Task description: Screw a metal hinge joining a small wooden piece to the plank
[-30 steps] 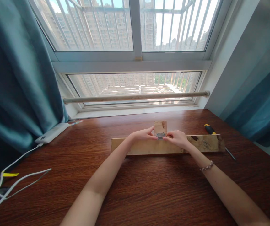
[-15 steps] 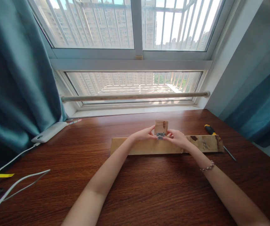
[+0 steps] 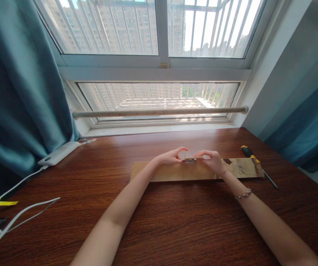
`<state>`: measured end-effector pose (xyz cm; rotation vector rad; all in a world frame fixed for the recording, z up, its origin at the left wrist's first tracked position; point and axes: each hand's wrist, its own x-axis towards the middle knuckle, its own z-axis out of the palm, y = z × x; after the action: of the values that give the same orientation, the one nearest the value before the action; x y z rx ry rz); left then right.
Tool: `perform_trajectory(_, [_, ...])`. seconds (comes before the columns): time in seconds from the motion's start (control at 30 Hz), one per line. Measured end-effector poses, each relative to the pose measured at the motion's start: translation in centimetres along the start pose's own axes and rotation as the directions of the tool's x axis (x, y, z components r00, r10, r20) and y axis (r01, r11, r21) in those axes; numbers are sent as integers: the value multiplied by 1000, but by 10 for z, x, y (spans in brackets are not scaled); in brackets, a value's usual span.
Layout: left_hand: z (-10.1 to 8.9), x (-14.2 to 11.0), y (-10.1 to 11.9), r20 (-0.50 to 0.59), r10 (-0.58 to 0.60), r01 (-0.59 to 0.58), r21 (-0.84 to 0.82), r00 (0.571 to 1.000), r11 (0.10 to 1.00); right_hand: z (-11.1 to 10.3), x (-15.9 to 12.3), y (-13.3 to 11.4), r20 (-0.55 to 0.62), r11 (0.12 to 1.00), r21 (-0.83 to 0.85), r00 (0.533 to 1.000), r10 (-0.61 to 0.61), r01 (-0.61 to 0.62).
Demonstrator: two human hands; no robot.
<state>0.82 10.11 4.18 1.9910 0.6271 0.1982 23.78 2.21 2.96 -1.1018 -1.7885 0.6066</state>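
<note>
A long pale wooden board [image 3: 164, 172] lies flat across the brown table. A small wooden block [image 3: 192, 157] is joined to its far edge by a small metal hinge [image 3: 189, 161]; the block now lies tipped over, seen edge-on. My left hand [image 3: 172, 157] pinches the block's left end with thumb and fingers. My right hand [image 3: 213, 159] pinches its right end, fingers curved over it. A bead bracelet is on my right wrist.
A yellow-and-black screwdriver [image 3: 254, 159] lies on the table behind the board's right end. A white power bank [image 3: 58, 154] with white cables [image 3: 23, 216] sits at the left by a teal curtain. A window with a rail runs behind the table.
The small block stood upright on the hinge; both hands have folded it down so it now shows only its edge.
</note>
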Motion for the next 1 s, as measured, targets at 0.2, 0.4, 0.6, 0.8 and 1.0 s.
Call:
perform_trajectory(0.2, [-4,1,-8,-66,-76,74,-30,995,997,4,-10,3,13,950,-184,967,-255,253])
perform_trajectory(0.4, [-2,3,-10,-123,-74,83,72,990,994,10,-15,10,41,871,-325,926,-376,368])
perform_trajectory(0.6, [1,7,-15,-100,-110,113,29,989,993,9,-24,14,203,762,-482,901,-383,432])
perform_trajectory(0.8, [1,7,-14,-90,-124,125,12,988,992,9,-28,11,226,766,-437,882,-414,471])
perform_trajectory(1.0, [1,6,-10,-86,-113,115,26,990,993,12,-14,-3,2,946,-314,996,-85,81])
